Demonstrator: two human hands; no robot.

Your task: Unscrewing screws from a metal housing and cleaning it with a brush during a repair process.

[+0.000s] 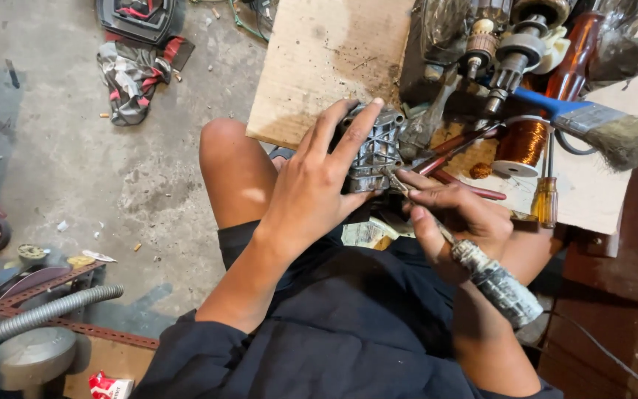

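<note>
My left hand (317, 185) grips a grey cast-metal motor housing part (375, 151) from the left, fingers spread over its top, holding it at the edge of a wooden board (319, 66). My right hand (458, 222) holds a screwdriver with a grey taped handle (498, 284). Its thin shaft points up-left and its tip touches the lower right side of the metal part. My bare knee shows just under the part, and dark shorts cover my lap.
On the board lie a copper wire spool (520, 144), a blue-handled paintbrush (599, 125), red-handled pliers (459, 159), a yellow-handled screwdriver (546, 198) and motor armatures (511, 52). A rag (134, 74) lies on the concrete floor. A grey ribbed hose (38, 314) is at lower left.
</note>
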